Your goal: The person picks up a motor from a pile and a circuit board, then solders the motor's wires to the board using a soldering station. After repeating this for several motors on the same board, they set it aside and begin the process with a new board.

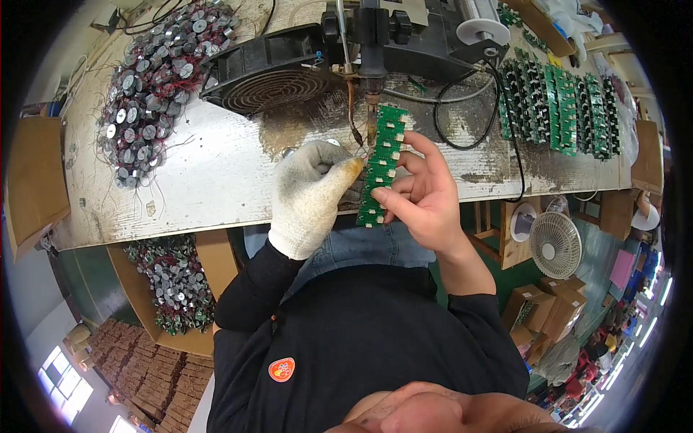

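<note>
A strip of green circuit boards (377, 177) with small white connectors stands almost lengthwise in front of me. My right hand (426, 191), bare, grips its right edge between thumb and fingers. On the opposite edge, my left hand (314, 191) in a whitish work glove pinches with thumb and forefinger; what sits in the pinch is too small to make out. The glove's thumb tip is stained yellow-brown. Just above the strip, the soldering iron (372, 123) points down from its stand, beside a thin solder feed tube (352, 108).
Round metal discs with red wires (148, 101) are heaped at left. A black fan (271, 83) and solder spool (482, 29) stand behind the iron. Rows of board strips (559, 108) lie right. Below the table edge are a filled carton (137, 289) and white fan (554, 245).
</note>
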Tool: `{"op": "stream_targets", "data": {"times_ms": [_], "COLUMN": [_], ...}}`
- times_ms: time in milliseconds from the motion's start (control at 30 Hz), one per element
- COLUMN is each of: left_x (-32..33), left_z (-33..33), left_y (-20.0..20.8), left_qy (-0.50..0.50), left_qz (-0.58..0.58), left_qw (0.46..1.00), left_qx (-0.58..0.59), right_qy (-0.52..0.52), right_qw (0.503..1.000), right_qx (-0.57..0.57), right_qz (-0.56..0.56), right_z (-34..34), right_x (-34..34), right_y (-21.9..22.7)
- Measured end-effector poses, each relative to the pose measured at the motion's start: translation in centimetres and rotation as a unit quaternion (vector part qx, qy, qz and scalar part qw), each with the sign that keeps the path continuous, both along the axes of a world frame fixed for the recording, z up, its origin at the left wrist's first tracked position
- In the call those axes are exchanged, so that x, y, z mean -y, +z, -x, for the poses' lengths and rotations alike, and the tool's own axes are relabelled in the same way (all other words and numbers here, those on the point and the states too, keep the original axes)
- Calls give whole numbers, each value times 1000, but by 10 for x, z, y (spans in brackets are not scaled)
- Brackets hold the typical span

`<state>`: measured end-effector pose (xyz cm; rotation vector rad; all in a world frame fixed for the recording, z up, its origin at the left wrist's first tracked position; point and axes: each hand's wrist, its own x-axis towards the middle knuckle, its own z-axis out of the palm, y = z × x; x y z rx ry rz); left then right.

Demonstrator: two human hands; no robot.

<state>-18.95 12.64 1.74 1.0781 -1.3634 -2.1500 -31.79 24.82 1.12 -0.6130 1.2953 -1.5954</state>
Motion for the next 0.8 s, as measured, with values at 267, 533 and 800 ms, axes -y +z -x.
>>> {"op": "stream_targets", "data": {"times_ms": [267, 533, 800], "left_x": [0, -6, -3], "left_z": [0, 0, -1], "left_y": [1, 2, -3], "left_qy": [4, 19, 1], "left_qz": [12, 2, 92], "left_qw": [1000, 1000, 995], "left_qx": [-8, -8, 35], "right_qy": [3, 9, 2], "right_qw": [1000, 1000, 1000], "right_qx": [-15, -16, -18], "right_qz": [9, -3, -14], "right_z": [-1, -3, -5], "right_x": [0, -5, -5], "right_y": [3, -5, -1]}}
